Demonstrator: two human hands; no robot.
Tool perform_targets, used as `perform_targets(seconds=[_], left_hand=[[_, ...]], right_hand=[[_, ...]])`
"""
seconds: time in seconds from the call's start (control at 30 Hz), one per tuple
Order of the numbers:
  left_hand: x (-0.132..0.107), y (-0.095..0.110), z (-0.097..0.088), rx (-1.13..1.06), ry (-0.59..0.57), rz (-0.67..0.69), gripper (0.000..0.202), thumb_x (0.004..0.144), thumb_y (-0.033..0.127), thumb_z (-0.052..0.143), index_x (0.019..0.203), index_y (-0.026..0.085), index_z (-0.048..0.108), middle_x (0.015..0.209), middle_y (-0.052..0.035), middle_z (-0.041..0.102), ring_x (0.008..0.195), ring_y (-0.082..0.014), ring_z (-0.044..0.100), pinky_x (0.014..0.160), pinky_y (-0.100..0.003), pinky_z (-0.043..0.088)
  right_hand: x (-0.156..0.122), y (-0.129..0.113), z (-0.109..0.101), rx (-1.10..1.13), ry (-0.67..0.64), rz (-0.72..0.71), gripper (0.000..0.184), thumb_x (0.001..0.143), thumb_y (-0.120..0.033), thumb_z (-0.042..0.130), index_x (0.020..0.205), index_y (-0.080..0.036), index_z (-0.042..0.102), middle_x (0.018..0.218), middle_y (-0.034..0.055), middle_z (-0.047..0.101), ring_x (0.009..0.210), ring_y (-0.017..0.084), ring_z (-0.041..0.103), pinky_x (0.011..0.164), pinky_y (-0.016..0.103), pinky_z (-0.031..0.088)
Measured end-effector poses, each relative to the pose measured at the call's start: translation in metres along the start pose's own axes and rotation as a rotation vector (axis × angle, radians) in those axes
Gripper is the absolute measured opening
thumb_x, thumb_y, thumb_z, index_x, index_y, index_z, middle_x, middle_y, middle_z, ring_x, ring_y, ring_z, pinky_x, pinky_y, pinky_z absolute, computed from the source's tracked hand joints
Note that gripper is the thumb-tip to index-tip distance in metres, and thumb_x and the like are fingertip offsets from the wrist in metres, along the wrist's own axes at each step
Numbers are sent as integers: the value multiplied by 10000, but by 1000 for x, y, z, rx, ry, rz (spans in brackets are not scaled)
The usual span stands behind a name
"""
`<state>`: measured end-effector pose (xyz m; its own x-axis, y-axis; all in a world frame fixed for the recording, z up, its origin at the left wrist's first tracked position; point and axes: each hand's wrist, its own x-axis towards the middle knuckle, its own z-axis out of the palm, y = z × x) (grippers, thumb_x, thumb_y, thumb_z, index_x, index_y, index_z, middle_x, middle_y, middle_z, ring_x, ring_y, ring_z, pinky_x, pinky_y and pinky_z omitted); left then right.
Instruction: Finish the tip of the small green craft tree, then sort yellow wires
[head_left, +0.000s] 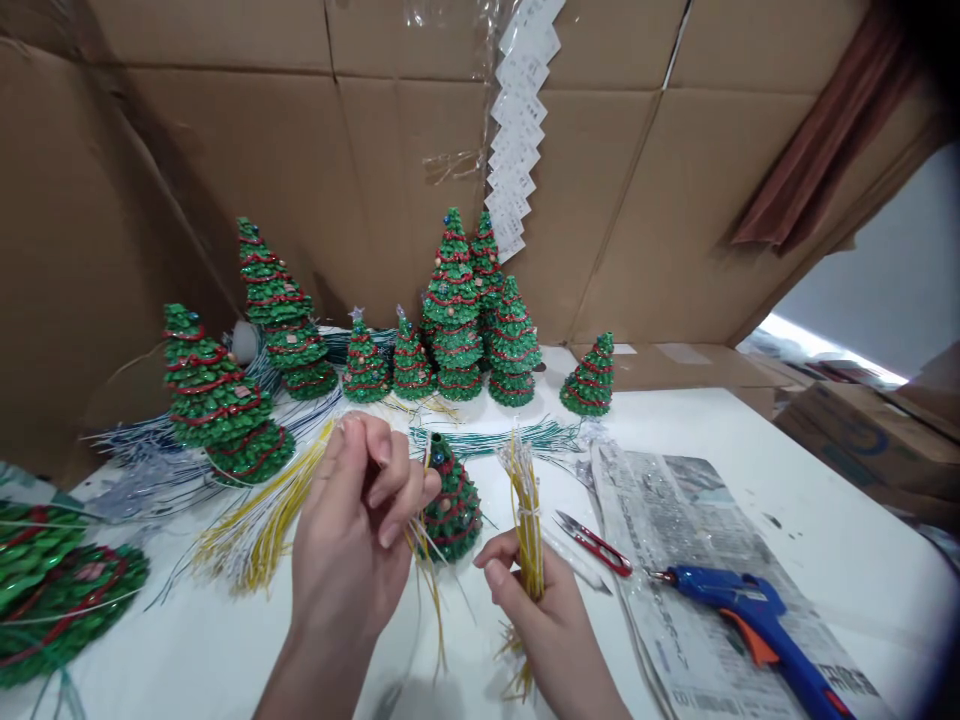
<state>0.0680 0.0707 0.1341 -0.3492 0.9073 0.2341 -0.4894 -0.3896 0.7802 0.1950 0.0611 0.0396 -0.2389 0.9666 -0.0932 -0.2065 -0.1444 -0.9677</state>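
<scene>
Two hands (352, 530) on yellow wires (527, 520), beside a small green Christmas tree (452, 510)

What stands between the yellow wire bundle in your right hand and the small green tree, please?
Nothing visible: the yellow wire bundle in the right hand sits just right of the small green tree across an open gap, and the left hand is on the tree's other side.

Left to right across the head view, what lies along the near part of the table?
Green beaded tree pieces, yellow-and-white wire bundle, left hand, small green tree, right hand, red-handled snips, blue glue gun.
</scene>
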Motion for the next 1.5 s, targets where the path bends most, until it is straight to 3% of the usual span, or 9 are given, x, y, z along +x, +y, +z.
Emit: perform_targets(seconds=[0.3, 0.5, 0.7, 0.8, 0.9, 1.07, 1.2, 1.33, 1.5], left_hand=[[-4, -10, 1, -246, -154, -154, 349, 998, 343, 392, 689, 187, 435, 531, 98, 164, 395, -38, 89, 493, -147, 377], [-12, -23, -3, -57, -166, -78, 306, 952, 381, 507, 713, 190, 509, 548, 81, 333, 425, -33, 330, 690, -202, 480], [-12, -31, -11, 293, -22, 130, 323, 782, 372, 750, 1071, 295, 627, 1189, 3, 576, 1130, -140, 548, 919, -201, 482], [-14, -32, -13, 330, -179, -196, 424, 754, 483, 747, 1095, 263, 627, 985, -14, 646, 801, -111, 624, 594, -149, 488], [-14, -31, -12, 325, -280, -480, 464, 793, 623, 631, 714, 169, 588, 614, 21, 533, 437, -61, 439, 343, -151, 279], [-3, -26, -10, 129, -45, -235, 489, 784, 534, 696, 591, 168, 435, 555, 48, 491, 493, -55, 441, 495, -149, 398], [5, -18, -16, 189, -119, -191, 426, 805, 536, 675, 650, 167, 529, 505, 87, 331, 432, -26, 220, 440, -144, 253], [8, -10, -22, 463, -203, -171, 335, 790, 531, 695, 939, 231, 694, 702, 43, 490, 524, -40, 391, 483, -157, 303], [11, -11, -27, 712, -254, -1, 320, 851, 489, 641, 766, 209, 770, 819, -20, 574, 727, -101, 530, 607, -191, 402]], right_hand=[[0, 17, 15, 3, -74, -107, 409, 689, -520, 761, 908, -179, 705, 694, -1, 603, 473, 56, 312, 459, 224, 284], [4, 18, 16, -65, -81, -210, 393, 854, -507, 601, 663, -181, 706, 633, 42, 654, 657, 152, 610, 647, 250, 489], [2, 15, 12, -101, -42, -257, 360, 860, -513, 589, 808, -195, 749, 575, 22, 654, 561, 144, 599, 571, 238, 489], [1, 16, 15, -129, -16, -271, 388, 859, -511, 592, 701, -181, 720, 548, 14, 626, 522, 126, 554, 525, 224, 453], [2, 17, 16, -161, 2, -300, 430, 845, -506, 610, 583, -167, 647, 542, 17, 607, 500, 118, 532, 485, 217, 425], [4, 15, 3, -301, 111, -444, 243, 877, -410, 589, 881, -197, 706, 784, 34, 694, 683, 148, 628, 618, 228, 496], [6, 13, -12, -604, 130, -581, 197, 915, -341, 542, 861, -200, 670, 616, -24, 613, 524, 110, 550, 490, 188, 414], [4, 14, -17, -699, 59, -578, 211, 934, -327, 515, 802, -200, 619, 629, -23, 621, 527, 105, 558, 497, 183, 401], [1, 11, -15, -655, 7, -469, 262, 914, -398, 532, 771, -192, 609, 586, -29, 565, 501, 98, 485, 477, 199, 338]])
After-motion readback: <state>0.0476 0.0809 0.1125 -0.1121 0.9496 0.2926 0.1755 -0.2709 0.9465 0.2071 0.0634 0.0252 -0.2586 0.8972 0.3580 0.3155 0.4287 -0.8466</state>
